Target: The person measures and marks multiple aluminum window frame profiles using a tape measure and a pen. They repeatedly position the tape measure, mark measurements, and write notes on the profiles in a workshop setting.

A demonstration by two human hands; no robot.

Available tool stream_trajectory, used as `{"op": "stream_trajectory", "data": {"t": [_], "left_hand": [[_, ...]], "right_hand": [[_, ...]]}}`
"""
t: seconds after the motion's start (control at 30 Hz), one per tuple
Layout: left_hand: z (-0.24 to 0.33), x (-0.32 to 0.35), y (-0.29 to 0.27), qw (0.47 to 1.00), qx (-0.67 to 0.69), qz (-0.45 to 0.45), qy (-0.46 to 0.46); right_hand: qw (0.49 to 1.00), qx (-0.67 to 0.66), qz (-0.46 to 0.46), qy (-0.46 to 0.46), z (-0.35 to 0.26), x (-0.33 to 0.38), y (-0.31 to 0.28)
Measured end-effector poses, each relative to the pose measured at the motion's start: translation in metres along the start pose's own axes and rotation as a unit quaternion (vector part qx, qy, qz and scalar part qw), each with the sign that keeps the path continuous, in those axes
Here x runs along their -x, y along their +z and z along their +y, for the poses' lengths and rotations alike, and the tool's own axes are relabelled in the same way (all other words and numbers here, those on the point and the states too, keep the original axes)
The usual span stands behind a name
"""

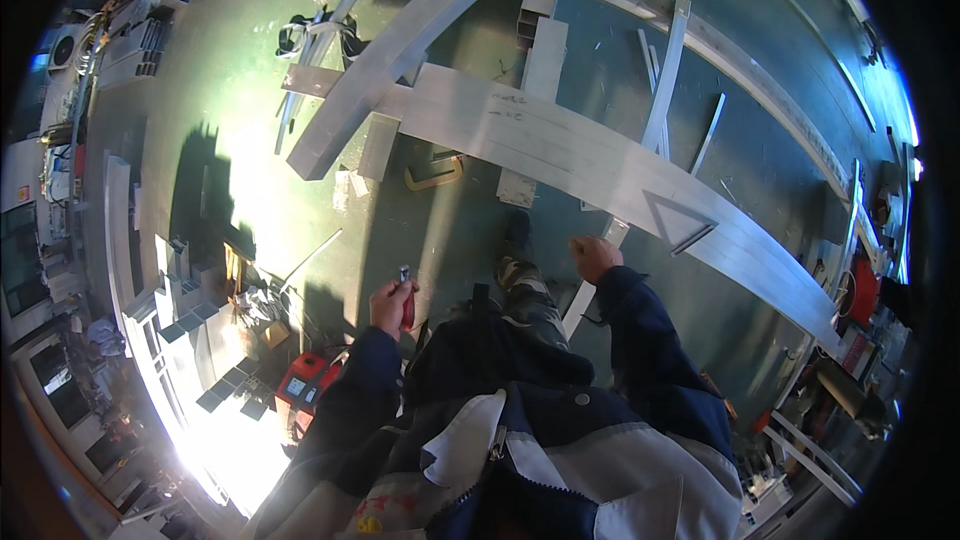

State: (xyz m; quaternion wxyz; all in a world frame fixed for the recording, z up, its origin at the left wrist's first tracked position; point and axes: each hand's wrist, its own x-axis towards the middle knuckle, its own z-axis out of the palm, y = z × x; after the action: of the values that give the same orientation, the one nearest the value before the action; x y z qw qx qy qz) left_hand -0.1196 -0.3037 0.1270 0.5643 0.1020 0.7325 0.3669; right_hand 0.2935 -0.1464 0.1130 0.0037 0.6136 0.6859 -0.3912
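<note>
My left hand [388, 310] is closed around a small red-handled tool [408, 312] with a metal tip; its exact kind does not show. To the right, my right hand [597, 257] hangs with its fingers curled in; whatever they may hold is hidden. It is near a narrow metal bar [612, 234] and apart from the wide metal beam [570, 143] ahead of me. Toward that beam's right part lies a triangular set square [682, 224]. Faint pencil-like marks show on the beam's upper left part.
Another thick beam [385, 65] crosses the wide one at the left. A C-shaped clamp [434, 175] lies on the green floor below them. Thin metal strips [707, 135] lie beyond. A red machine [303, 380] and stacked square tubes [190, 310] stand to my left.
</note>
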Motion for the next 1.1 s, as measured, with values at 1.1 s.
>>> {"op": "stream_trajectory", "data": {"t": [1.1], "left_hand": [[0.206, -0.328, 0.093, 0.988, -0.104, -0.01, 0.113]], "right_hand": [[0.998, 0.038, 0.03, -0.05, -0.096, -0.294, -0.037]]}}
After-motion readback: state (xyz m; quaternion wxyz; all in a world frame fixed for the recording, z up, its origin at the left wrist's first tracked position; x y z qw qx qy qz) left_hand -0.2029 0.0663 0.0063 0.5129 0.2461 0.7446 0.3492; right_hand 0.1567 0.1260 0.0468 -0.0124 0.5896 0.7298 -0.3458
